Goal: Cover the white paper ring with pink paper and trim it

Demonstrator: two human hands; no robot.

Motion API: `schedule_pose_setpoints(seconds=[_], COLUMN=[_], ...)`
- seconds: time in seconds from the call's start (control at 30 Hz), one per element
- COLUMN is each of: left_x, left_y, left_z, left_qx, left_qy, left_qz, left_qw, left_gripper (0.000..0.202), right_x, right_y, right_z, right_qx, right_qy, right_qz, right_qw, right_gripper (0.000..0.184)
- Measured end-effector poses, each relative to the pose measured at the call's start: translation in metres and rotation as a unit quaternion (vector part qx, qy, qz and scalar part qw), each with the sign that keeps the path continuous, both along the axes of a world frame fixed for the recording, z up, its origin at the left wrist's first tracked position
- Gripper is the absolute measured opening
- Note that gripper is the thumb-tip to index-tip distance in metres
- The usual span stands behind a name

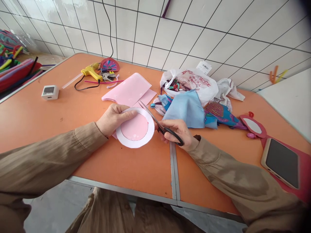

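My left hand (115,119) pinches a white ring (123,140), its thumb on top at the upper left. Pink patterned sheet (134,127) shows through the ring's round opening and pokes out a little at its lower left. The fingers beneath are hidden. Black-handled scissors (157,122) sit in my right hand (178,131), which is closed around the handles. Their blades are parted slightly and point up and left, close by the ring's upper right edge. Just beyond lies a folded pink sheet (128,89) on the orange table (116,168).
At the back left are a yellow glue gun (92,72), keys (108,76) and a small white device (50,92). A plastic bag (206,85) and blue cloth (186,110) lie at the back right. A phone (282,161) rests near the right edge.
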State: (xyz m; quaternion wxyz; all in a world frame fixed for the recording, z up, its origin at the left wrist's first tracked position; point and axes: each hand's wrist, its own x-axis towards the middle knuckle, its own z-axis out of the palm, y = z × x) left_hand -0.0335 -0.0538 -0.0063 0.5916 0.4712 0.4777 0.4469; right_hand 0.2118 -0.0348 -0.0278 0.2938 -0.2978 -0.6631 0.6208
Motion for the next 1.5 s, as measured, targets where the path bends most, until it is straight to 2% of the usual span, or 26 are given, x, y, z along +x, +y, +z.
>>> schedule_pose_setpoints(seconds=[0.47, 0.97, 1.5], left_x=[-0.0012, -0.0056, -0.0088], left_y=[-0.0003, 0.0038, 0.0072], left_z=[-0.0023, -0.0042, -0.0043], left_qx=[-0.002, 0.029, 0.045], left_qy=[-0.026, 0.003, 0.016], left_qz=[-0.010, -0.033, -0.061], left_qw=[1.000, 0.999, 0.997], left_gripper=[0.034, 0.035, 0.032], right_x=[0.0010, 0.0063, 0.0044], right_y=[0.0038, 0.0083, 0.0072], right_z=[-0.0040, -0.0051, -0.0021], right_qx=[0.018, 0.016, 0.015], right_qy=[-0.010, -0.033, -0.043], right_qz=[0.014, 0.038, 0.033], right_qw=[1.000, 0.999, 0.998], right_gripper=[0.051, 0.049, 0.051])
